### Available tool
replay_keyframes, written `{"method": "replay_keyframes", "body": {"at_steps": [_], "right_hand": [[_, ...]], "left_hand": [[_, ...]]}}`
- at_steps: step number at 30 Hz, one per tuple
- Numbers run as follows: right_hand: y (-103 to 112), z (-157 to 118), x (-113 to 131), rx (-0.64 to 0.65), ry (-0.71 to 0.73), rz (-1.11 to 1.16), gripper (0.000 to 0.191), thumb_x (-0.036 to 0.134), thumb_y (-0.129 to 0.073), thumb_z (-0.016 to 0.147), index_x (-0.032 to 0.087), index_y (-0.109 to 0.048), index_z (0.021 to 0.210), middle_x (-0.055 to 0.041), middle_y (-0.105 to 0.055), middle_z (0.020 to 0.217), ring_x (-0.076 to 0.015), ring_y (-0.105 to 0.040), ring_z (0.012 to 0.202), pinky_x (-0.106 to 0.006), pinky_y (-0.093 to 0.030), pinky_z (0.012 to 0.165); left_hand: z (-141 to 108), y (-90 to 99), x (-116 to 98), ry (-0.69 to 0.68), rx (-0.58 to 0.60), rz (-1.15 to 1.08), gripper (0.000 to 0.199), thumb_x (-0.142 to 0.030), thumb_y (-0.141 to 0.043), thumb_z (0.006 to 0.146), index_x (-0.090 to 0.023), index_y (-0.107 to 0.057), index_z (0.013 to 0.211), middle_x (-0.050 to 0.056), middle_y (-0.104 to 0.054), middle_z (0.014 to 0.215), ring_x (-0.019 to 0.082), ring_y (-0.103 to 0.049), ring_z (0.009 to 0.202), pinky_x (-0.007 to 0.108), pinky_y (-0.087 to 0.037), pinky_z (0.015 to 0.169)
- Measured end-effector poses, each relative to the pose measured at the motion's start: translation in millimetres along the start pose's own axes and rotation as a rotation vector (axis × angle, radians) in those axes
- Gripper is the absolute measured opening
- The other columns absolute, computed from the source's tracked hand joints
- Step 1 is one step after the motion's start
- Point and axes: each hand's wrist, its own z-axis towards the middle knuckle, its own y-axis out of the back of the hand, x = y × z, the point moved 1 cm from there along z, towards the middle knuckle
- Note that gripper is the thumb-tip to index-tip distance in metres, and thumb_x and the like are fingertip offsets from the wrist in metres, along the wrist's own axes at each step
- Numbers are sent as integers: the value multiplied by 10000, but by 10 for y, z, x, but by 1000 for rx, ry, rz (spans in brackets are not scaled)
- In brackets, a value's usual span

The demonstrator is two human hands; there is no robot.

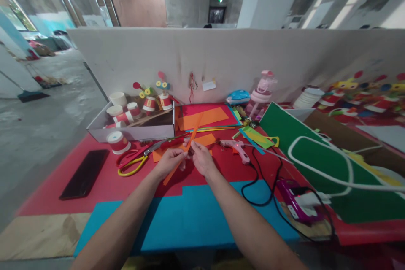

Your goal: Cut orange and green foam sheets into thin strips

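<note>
Over the red table covering, my left hand (173,161) and my right hand (201,158) meet on a narrow orange paper strip (196,128). Its upper end sticks up between them, and its lower end slants down past my left hand. Both hands pinch it with closed fingers; some fingertips are hidden. Under and behind the hands lie more orange paper pieces (205,139). Just left of my left hand rest yellow-handled scissors (133,166) and a red-handled tool (126,156). A pink glue gun (236,147) lies to the right of my right hand.
A white box (133,133) holds paper cups and cup figures. A cup (118,142) and a black phone (85,174) are at left. Blue sheets (202,215) line the front edge. At right are black cables, a purple power block (295,202) and a green board (311,164).
</note>
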Motion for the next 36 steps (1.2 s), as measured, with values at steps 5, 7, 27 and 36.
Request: {"method": "replay_keyframes", "body": {"at_steps": [5, 7, 27, 36], "right_hand": [[13, 4, -30, -55, -7, -13, 439, 496, -840, 621, 162, -734, 886, -59, -746, 873, -127, -576, 598, -249, -397, 499], [27, 7, -47, -88, -2, -27, 410, 482, -823, 638, 163, -735, 881, -67, -750, 876, -148, -603, 632, -257, -403, 505], [14, -63, -22, 240, -97, -172, 453, 543, -792, 704, 150, -758, 927, 63, -531, 527, -129, -563, 457, -288, -498, 531], [150, 40, 198, -151, -50, -46, 329, 355, -922, 541, 180, -685, 687, 56, -611, 574, -70, -537, 523, -195, -481, 546]], "left_hand": [[13, 6, 23, -16, 11, 34, 422, -548, -679, 780, -147, -618, 665, -1, -614, 480, 99, -535, 436, 208, -404, 506], [21, 11, 48, -21, 18, 54, 414, -538, -674, 789, -151, -612, 656, -1, -617, 483, 99, -537, 439, 207, -408, 511], [13, 103, 28, -2, 107, -30, 469, -596, -671, 791, -130, -644, 746, 18, -629, 529, 113, -570, 476, 223, -443, 536], [-98, 446, -76, 88, 259, -172, 515, -620, -597, 842, -125, -647, 974, 94, -712, 697, 182, -666, 555, 275, -492, 565]]}}
